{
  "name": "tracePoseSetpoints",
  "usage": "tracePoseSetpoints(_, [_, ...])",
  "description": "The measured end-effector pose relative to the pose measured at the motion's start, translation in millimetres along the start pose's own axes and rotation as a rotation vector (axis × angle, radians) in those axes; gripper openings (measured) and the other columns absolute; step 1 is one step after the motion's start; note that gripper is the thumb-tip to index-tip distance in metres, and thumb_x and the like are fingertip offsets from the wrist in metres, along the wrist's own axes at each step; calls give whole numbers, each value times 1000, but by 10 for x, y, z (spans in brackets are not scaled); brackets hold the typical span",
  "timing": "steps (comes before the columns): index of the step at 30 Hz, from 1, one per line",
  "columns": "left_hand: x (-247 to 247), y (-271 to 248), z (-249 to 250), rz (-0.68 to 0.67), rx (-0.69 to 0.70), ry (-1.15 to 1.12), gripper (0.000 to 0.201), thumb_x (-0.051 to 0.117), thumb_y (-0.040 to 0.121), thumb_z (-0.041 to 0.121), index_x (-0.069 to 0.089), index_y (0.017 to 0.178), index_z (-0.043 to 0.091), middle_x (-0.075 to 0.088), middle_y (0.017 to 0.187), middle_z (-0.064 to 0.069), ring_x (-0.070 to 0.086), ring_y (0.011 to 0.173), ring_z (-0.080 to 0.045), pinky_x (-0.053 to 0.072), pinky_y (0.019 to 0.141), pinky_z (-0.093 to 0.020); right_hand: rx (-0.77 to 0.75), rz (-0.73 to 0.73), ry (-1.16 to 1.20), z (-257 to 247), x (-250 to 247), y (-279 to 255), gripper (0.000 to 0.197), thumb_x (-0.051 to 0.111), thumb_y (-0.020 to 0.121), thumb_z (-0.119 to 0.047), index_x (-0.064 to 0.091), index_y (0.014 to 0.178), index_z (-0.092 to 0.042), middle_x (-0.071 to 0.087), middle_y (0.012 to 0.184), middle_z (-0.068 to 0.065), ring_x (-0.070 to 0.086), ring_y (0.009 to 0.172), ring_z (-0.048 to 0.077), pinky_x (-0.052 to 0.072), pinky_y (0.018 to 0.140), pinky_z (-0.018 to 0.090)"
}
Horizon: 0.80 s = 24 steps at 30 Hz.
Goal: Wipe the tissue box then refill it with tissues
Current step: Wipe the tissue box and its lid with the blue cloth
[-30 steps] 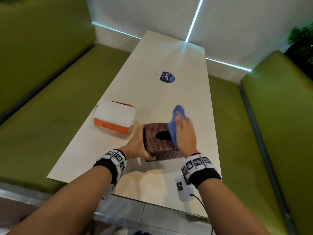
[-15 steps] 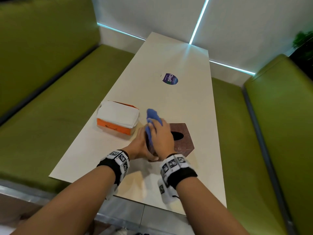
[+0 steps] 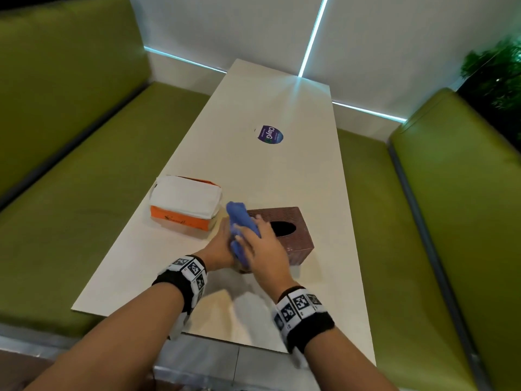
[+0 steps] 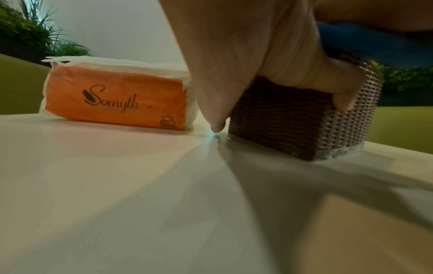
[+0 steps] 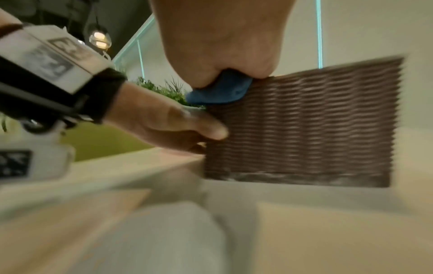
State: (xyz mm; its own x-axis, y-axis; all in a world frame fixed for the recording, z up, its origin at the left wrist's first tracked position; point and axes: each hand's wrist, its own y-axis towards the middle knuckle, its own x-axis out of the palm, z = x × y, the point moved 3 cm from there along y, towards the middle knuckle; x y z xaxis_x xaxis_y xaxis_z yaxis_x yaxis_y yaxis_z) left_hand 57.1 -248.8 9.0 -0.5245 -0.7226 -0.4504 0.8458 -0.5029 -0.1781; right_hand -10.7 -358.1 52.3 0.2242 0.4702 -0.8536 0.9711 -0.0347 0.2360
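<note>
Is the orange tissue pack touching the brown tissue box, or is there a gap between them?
Apart. The left wrist view shows bare table between the tissue pack and the tissue box.

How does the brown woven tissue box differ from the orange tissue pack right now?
The tissue box is dark brown and woven; the tissue pack is orange with white tissue showing on top.
The box has an oval slot on top showing nothing white; the pack looks full.
The left hand grips the box while the right hand presses a blue cloth on it; the pack lies untouched.
Both sit on the white table.
</note>
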Motion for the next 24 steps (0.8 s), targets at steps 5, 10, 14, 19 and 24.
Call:
tracePoseSetpoints(5, [-8, 16, 15, -17, 59, -20, 143, 93, 34, 42, 9, 148, 19, 24, 141, 1, 33, 137, -20, 32, 116, -43, 340, 160, 156, 600, -590, -19, 34, 36, 101, -39, 57, 124, -25, 47, 126, 6, 53, 109, 20, 40, 83, 25])
tracePoseSetpoints(10, [-136, -13, 16, -25, 57, -138, 136, 94, 34, 47, 20, 145, 18, 33, 140, 2, 37, 134, -16, 31, 116, -38, 813, 287, 821, 1157, -634, -97, 36, 36, 102, -37, 56, 124, -17, 59, 113, 6, 57, 97, 20, 42, 88, 36])
tracePoseSetpoints(14, [-220, -57, 168, -11, 15, -360, 93, 91, 58, 36, 40, 134, 22, 51, 130, 4, 53, 123, -18, 51, 87, -19, 924, 71, 1103, 1298, -345, -113, 46, 36, 96, -56, 46, 134, -31, 50, 129, -13, 54, 109, 10, 43, 93, 43])
tracePoseSetpoints(19, [-307, -131, 298, -28, 15, -339, 104, 76, 76, 49, 13, 154, 23, 37, 144, 9, 39, 135, -10, 42, 104, -24, 880, 116, 942, 1026, -620, -10, 33, 41, 97, -47, 63, 107, -25, 65, 102, 3, 61, 99, 22, 50, 97, 46])
tracePoseSetpoints(24, [-268, -216, 293, -183, 114, -92, 144, 94, 57, 33, -13, 153, 29, 13, 146, 26, 27, 139, -7, 31, 116, -35, 862, 71, 799, 881, -863, 76, 36, 36, 99, -46, 59, 112, -22, 63, 118, 10, 60, 107, 30, 50, 96, 51])
